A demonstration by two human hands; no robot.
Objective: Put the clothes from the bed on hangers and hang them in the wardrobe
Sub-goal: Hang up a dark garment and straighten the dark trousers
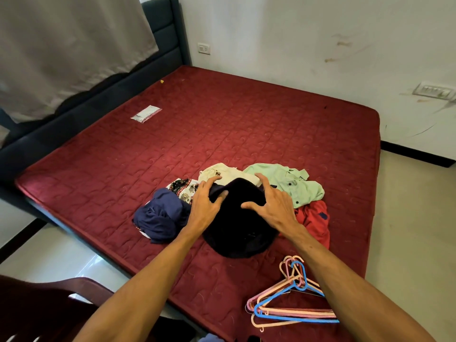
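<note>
A heap of clothes lies near the front corner of the red mattress (pixel 222 124). On top is a black garment (pixel 240 233). My left hand (pixel 207 203) rests on its left side and my right hand (pixel 271 206) on its right side, both with fingers spread and curling on the cloth. Around it lie a navy garment (pixel 160 215), a patterned piece (pixel 183 190), a cream garment (pixel 227 172), a light green shirt (pixel 291 181) and a red garment (pixel 314 219). A bundle of pink, peach and blue plastic hangers (pixel 293 302) lies on the mattress under my right forearm.
A small clear plastic packet (pixel 146 114) lies far left on the mattress. A dark headboard (pixel 170 33) and grey curtain (pixel 69 45) stand behind the bed. A dark wooden chair back (pixel 49 304) is at the bottom left. Tiled floor (pixel 407 218) runs along the right.
</note>
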